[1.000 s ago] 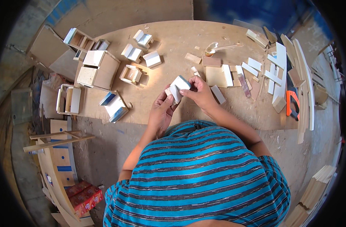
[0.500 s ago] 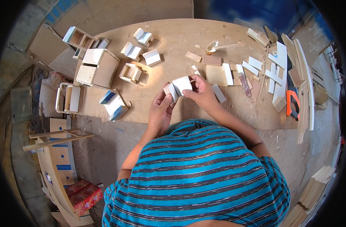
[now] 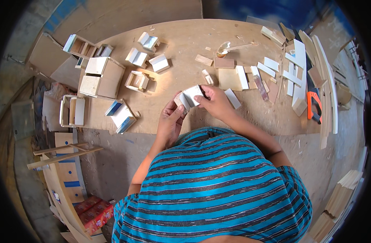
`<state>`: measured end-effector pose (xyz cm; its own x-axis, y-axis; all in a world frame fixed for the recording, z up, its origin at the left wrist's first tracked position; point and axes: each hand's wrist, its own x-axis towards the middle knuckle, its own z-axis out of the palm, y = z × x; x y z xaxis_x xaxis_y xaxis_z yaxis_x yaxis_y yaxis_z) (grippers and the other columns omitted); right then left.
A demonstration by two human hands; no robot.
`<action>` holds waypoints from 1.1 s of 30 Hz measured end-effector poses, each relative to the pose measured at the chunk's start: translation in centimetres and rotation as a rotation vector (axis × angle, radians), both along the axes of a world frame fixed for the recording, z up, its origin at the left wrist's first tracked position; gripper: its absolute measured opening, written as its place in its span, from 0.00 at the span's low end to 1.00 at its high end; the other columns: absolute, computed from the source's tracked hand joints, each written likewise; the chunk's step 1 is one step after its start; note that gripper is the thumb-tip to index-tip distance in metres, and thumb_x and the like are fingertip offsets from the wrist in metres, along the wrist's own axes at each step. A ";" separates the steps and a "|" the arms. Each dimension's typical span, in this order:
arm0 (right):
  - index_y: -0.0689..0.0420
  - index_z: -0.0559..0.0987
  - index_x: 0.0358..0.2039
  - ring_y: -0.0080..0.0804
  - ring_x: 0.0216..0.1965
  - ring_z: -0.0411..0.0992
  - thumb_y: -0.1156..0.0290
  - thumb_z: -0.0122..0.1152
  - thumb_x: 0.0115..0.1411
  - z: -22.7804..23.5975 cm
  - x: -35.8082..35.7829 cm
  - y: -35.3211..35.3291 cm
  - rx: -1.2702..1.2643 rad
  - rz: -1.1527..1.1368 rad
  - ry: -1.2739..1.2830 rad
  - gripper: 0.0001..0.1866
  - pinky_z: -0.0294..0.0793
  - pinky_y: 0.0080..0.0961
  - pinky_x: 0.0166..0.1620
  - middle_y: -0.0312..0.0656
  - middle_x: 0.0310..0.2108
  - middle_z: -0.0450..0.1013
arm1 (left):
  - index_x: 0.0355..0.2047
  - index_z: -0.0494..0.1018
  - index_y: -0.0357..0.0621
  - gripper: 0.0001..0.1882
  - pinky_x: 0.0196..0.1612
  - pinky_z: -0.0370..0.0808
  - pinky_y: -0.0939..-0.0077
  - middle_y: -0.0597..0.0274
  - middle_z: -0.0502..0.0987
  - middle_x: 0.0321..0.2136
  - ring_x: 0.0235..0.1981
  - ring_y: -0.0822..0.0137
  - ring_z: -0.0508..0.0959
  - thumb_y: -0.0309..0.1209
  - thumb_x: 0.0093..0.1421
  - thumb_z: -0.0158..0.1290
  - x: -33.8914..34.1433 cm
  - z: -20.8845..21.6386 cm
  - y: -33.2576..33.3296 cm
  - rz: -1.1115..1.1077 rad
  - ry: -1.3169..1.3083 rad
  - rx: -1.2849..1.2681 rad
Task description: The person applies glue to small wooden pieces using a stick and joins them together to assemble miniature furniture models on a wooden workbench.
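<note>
Near the table's front edge, both hands hold a small white-faced wooden seat (image 3: pixel 190 95), two boards meeting at an angle. Whether these boards are fixed together, I cannot tell. My left hand (image 3: pixel 171 120) pinches the left board between thumb and fingers. My right hand (image 3: pixel 217 103) grips the right board, its thumb on the white face and fingers behind. Similar miniature chairs (image 3: pixel 159 62) stand farther left. Close by on the right lie a loose white strip (image 3: pixel 233 99) and a small wooden piece (image 3: pixel 207 77).
A wooden box (image 3: pixel 105 76) and a blue-edged seat (image 3: pixel 121 116) stand left on the table (image 3: pixel 181 44). Beyond my right hand are a glue container with a stick (image 3: pixel 223 49), white strips (image 3: pixel 266 69) and an orange-handled saw (image 3: pixel 314 107). Planks (image 3: pixel 324 89) line the right edge.
The two boards have come closer together, narrowing the gap between them, and the piece has tilted slightly. Both hands keep their hold. The whole view has shifted a little.
</note>
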<state>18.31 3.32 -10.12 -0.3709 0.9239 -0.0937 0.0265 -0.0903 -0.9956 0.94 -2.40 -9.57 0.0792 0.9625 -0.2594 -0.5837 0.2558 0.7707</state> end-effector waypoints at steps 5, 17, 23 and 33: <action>0.66 0.78 0.38 0.21 0.26 0.72 0.67 0.61 0.56 1.0 1.0 -0.2 0.196 -0.005 -0.270 0.15 0.70 0.25 0.29 0.47 0.24 0.76 | 0.61 0.58 0.37 0.31 0.56 0.68 0.77 0.60 0.71 0.52 0.51 0.71 0.72 0.25 0.59 0.55 -0.6 -0.3 -0.4 -0.025 -0.063 -0.014; 0.65 0.79 0.36 0.17 0.21 0.62 0.66 0.64 0.54 1.3 2.3 -0.5 0.259 0.062 -0.133 0.15 0.66 0.24 0.26 0.47 0.19 0.71 | 0.58 0.64 0.35 0.36 0.54 0.69 0.74 0.59 0.74 0.50 0.50 0.68 0.73 0.23 0.49 0.64 -1.4 1.4 -0.8 -0.124 0.176 0.133; 0.65 0.79 0.40 0.18 0.22 0.66 0.67 0.65 0.53 -1.0 2.3 0.5 0.077 0.162 -0.160 0.16 0.68 0.24 0.27 0.45 0.21 0.73 | 0.56 0.66 0.36 0.32 0.49 0.71 0.77 0.60 0.76 0.47 0.46 0.71 0.75 0.28 0.52 0.63 -2.1 -0.5 -0.2 -0.204 0.062 0.019; 0.58 0.64 0.60 0.37 0.43 0.73 0.73 0.72 0.41 -3.6 1.6 -0.3 0.146 0.299 -0.327 0.43 0.73 0.28 0.46 0.47 0.44 0.72 | 0.52 0.69 0.38 0.22 0.49 0.73 0.76 0.61 0.75 0.47 0.46 0.70 0.75 0.35 0.60 0.56 -2.5 -4.5 -0.2 -0.246 0.022 -0.221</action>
